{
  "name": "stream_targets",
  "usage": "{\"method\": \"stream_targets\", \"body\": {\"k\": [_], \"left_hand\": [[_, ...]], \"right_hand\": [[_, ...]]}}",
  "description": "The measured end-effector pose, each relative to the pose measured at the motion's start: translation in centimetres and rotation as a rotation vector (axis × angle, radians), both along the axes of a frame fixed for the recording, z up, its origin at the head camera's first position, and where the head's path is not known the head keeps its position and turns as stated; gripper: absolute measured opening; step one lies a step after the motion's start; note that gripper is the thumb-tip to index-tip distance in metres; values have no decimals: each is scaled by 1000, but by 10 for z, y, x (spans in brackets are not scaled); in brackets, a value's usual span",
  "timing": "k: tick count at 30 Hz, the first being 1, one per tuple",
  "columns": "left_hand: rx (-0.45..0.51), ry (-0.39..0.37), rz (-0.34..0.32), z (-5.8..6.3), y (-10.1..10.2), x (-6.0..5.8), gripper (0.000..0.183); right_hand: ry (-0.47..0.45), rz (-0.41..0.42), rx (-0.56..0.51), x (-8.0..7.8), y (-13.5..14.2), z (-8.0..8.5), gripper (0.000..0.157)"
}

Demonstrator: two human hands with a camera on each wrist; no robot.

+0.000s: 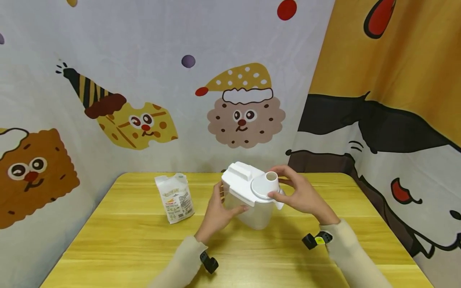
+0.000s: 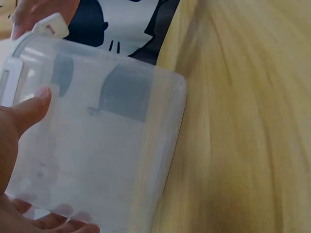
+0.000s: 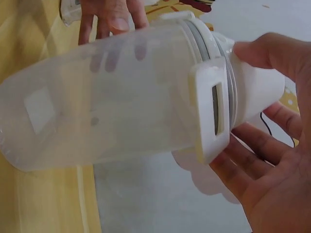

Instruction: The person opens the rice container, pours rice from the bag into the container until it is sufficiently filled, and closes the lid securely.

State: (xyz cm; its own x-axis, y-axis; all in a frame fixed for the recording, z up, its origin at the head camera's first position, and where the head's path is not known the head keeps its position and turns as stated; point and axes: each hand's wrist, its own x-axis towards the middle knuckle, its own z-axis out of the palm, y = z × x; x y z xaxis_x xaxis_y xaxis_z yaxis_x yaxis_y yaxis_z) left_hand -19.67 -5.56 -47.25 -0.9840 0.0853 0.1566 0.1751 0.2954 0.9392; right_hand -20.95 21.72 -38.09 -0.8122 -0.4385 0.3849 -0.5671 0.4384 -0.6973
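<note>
A translucent plastic storage container (image 1: pixel 257 218) with a white lid (image 1: pixel 235 182) is between both hands, tilted. Whether its base touches the table, I cannot tell. My left hand (image 1: pixel 217 214) grips the body below the lid, with the thumb on the near wall (image 2: pixel 97 136) and the fingers round the far side. The right hand (image 1: pixel 304 194) holds the round cap (image 1: pixel 263 188) with a short open spout, thumb on one side and fingers on the other. On the right side of the lid a white latch (image 3: pixel 214 107) sticks outward. Little shows inside the container.
A white printed bag (image 1: pixel 175 199) stands upright on the wooden table (image 1: pixel 126 240), left of the container. Behind the table hangs a cartoon-printed curtain (image 1: pixel 162 48), and more of it hangs along the right. Each wrist wears a small black camera on a strap.
</note>
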Motion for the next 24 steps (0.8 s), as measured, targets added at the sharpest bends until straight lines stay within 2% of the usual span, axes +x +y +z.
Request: {"method": "stream_targets", "body": {"k": [6, 13, 21, 24], "left_hand": [[-62, 2, 54, 1, 6, 9, 115], [-119, 16, 118, 3, 13, 19, 116], [-207, 31, 197, 8, 21, 30, 118], [-219, 33, 206, 9, 22, 31, 120]], "right_hand": [[-5, 67, 9, -8, 7, 1, 58], [-56, 118, 18, -14, 10, 4, 54], [-64, 192, -18, -19, 13, 4, 55], [-68, 201, -29, -19, 14, 4, 55]]}}
